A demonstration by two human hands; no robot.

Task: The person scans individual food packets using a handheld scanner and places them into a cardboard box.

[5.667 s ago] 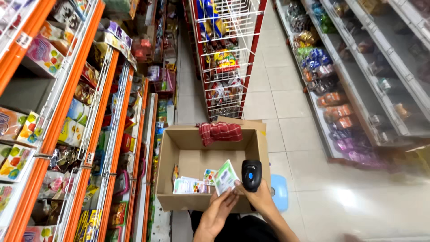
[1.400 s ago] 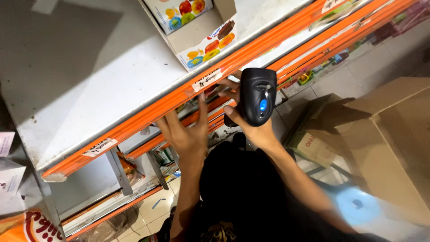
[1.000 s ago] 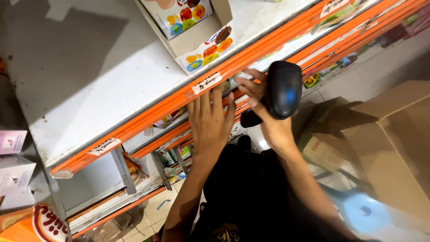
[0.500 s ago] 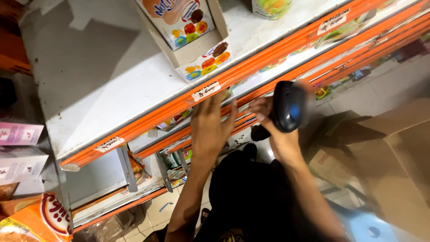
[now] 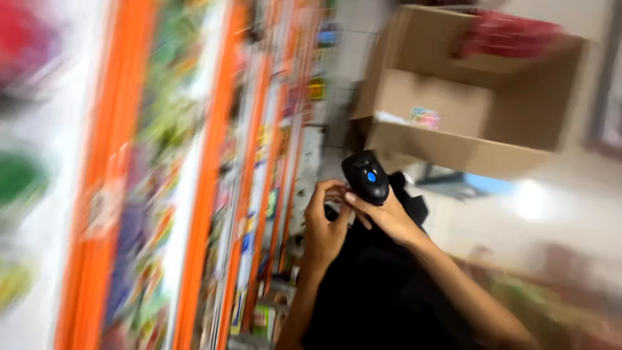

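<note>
My right hand [image 5: 389, 217] grips a black handheld scanner [image 5: 366, 176] with a blue button on top. My left hand [image 5: 324, 227] is close beside it, fingers curled toward the scanner's lower part and touching it; whether it holds anything small I cannot tell. Both hands hover in front of my dark clothing. The picture is strongly blurred by motion.
Orange-edged shelves [image 5: 207, 162] packed with colourful packets run along the left. An open cardboard box [image 5: 453, 110] stands on the tiled floor ahead right, with a red item [image 5: 512, 32] and small packets inside. A pale blue object [image 5: 473, 185] lies beside it.
My view has swung away from the grey shelf top down toward the aisle. My left hand left the shelf's edge and came to the scanner, which stays in my right hand.
</note>
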